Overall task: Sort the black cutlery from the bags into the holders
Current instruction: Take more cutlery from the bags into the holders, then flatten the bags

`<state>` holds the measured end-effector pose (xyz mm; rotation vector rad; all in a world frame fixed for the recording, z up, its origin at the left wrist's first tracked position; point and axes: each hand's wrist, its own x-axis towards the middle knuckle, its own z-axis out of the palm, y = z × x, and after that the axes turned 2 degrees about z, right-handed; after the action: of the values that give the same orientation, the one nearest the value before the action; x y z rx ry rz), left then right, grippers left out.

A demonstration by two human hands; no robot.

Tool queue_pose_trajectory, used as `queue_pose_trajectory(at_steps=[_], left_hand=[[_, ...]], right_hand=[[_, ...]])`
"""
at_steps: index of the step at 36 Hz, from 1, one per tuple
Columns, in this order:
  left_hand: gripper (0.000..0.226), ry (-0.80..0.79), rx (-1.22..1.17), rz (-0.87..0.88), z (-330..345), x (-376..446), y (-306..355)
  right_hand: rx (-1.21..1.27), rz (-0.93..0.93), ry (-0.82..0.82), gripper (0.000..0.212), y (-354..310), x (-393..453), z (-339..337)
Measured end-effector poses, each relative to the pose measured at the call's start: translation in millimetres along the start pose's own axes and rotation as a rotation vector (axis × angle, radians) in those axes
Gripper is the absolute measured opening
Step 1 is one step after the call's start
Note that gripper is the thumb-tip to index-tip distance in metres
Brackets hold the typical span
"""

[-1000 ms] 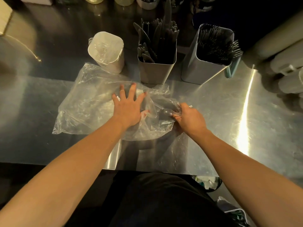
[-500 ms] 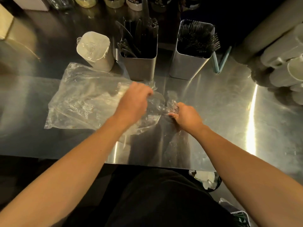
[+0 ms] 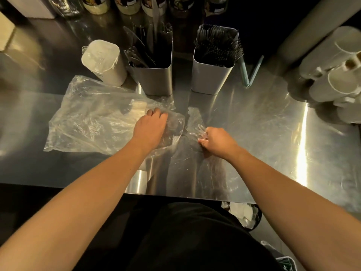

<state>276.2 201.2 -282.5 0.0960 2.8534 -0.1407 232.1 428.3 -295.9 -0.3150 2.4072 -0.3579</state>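
A large clear plastic bag (image 3: 93,118) lies flat and crumpled on the steel counter (image 3: 254,133); no cutlery shows inside it. My left hand (image 3: 150,128) curls its fingers into the bag's right end and grips the plastic. My right hand (image 3: 216,141) pinches a bunched corner of clear plastic just right of the bag. Behind them stand two metal holders: the left holder (image 3: 154,79) has black knives and spoons, the right holder (image 3: 213,75) is packed with black forks.
A white wrapped stack of lids or cups (image 3: 103,63) stands left of the holders. Rolls and stacked cups (image 3: 332,79) crowd the right edge. Jars (image 3: 125,4) line the back. Two teal straws (image 3: 248,73) lie beside the fork holder. A bin (image 3: 244,214) sits below the counter edge.
My left hand went from flat on the bag to curled, gathering the plastic at its right end. My right hand kept its pinch on the bag's corner. The camera view shifted slightly.
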Motion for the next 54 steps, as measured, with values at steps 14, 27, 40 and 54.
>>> queue_pose_trajectory(at_steps=[14,27,40,54], left_hand=[[0.040,-0.038,0.195,0.000,-2.3,12.7,-6.9],[0.028,0.449,-0.505,-0.160,-25.5,-7.0,-28.3],[0.020,0.531,-1.402,-0.431,-86.6,-4.3,-39.5],[0.015,0.401,-1.652,-0.485,-101.9,1.3,-143.3]], right_hand=[[0.055,0.006,-0.026,0.023,-8.3,-4.6,5.8],[0.402,0.061,0.077,0.033,-22.6,-6.3,-5.2],[1.106,-0.156,0.036,0.014,-134.9,-17.6,-58.3],[1.028,-0.325,-0.113,0.020,-258.2,18.8,-69.4]])
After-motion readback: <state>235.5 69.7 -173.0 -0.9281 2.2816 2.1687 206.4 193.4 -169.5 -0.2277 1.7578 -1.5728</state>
